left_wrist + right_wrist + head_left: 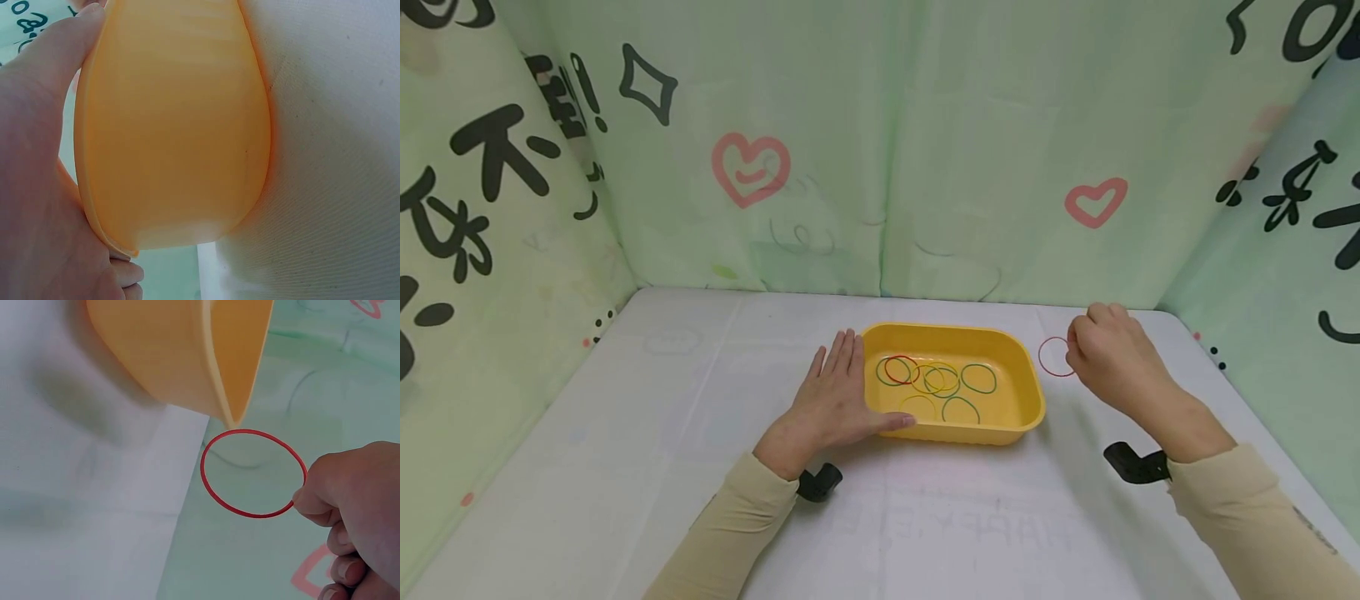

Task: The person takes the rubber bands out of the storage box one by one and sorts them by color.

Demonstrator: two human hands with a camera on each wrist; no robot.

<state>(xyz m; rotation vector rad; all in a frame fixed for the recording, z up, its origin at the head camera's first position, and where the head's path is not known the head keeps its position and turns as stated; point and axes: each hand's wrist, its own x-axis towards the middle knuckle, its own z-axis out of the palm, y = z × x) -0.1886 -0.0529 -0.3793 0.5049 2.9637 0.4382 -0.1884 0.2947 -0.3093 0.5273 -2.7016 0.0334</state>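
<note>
The right hand (1112,358) pinches a red rubber band (256,516) beside the yellow tray (955,433); the left hand (835,400) rests, fingers straight, against the tray's left end. Perhaps 8 other rubber bands (924,380) lie inside.

Red band (1041,357) in right hand's grip (1111,360), left hand (838,397) touching yellow tray (958,434)
</note>
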